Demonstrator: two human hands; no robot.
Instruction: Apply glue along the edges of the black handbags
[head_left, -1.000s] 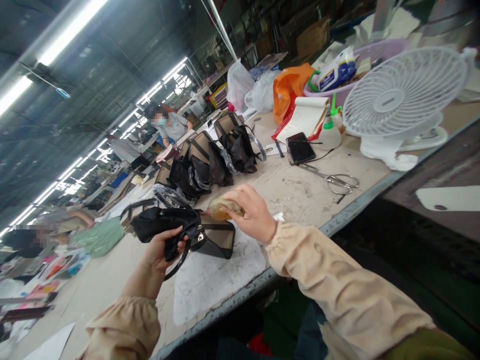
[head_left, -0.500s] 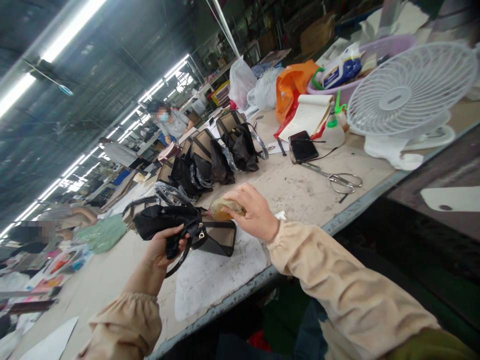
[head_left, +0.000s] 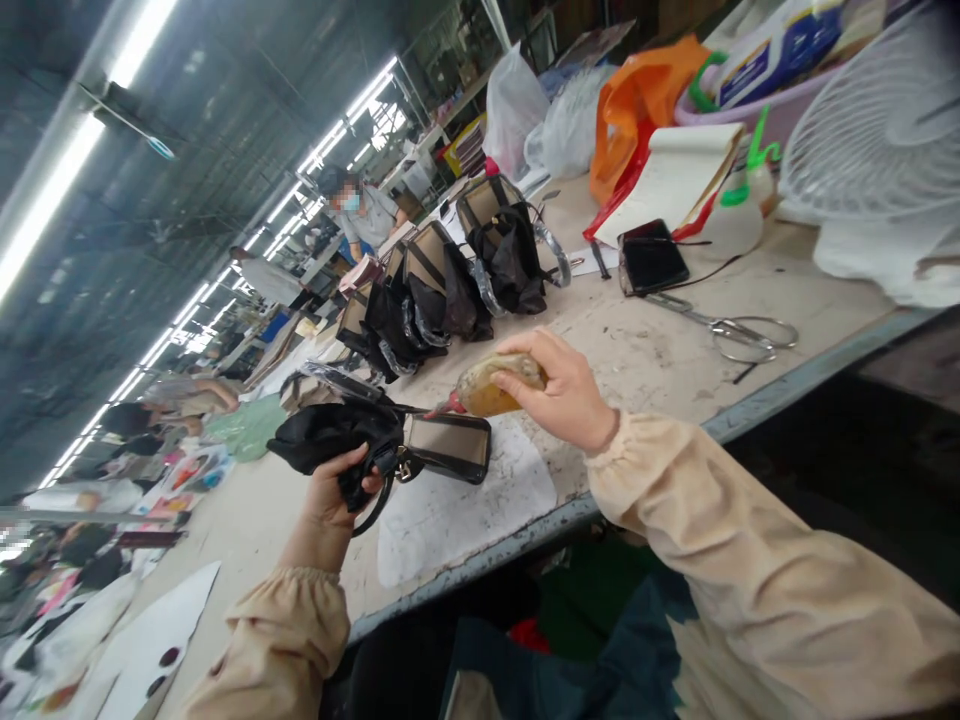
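My left hand (head_left: 341,480) is closed around the black cloth of a small handbag (head_left: 450,447), which has a tan panel, black trim and a metal ring. Its body juts to the right of that hand, over a white sheet (head_left: 442,535) on the table. In my right hand (head_left: 566,390) is a squeeze bottle (head_left: 495,385) of yellowish liquid, tipped to the left. The bottle's reddish nozzle points at the bag's upper edge; whether it touches I cannot tell. Several similar black and tan bags (head_left: 442,290) stand in a row behind.
Scissors (head_left: 739,335), a phone (head_left: 652,257), a notepad (head_left: 679,170) and a green-capped bottle (head_left: 735,220) lie to the right, near a white fan (head_left: 870,140). Plastic bags (head_left: 517,100) sit farther back. A masked person (head_left: 367,215) works across the room.
The bottle has drawn back to the right along the bag's edge, and the bag's body has tilted up, showing its tan panel. The whole view has shifted slightly.
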